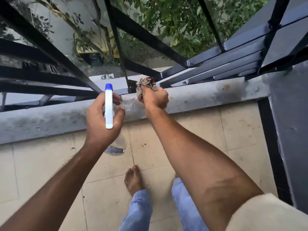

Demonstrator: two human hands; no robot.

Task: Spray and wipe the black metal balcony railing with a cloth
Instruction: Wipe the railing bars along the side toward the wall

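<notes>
While the left hand (pixel 98 121) wraps its fingers round the neck of a spray bottle (pixel 109 107) (white head, blue nozzle tip pointing away toward the bars, clear body hanging below the palm), the right hand (pixel 155 99) grips a crumpled cloth (pixel 145 85), pale with dark and reddish patches, its fingers curled tight around the wad. The cloth is pushed up to the foot of the black metal railing (pixel 50 47), at the spot where a thin upright and the lowest slanting bars come down to the grey ledge (pixel 50 120); the exact contact is hidden behind the wad. The ledge looks wet and stained just between the two hands. Seen from above, the railing's bars fan out over a drop, with leafy trees (pixel 180 22) beyond them. Below the ledge lies a beige tiled floor (pixel 41 165), where a bare foot (pixel 133 179) and blue jeans (pixel 139 212) show, and a cream sleeve (pixel 270 215) covers the right upper arm.
</notes>
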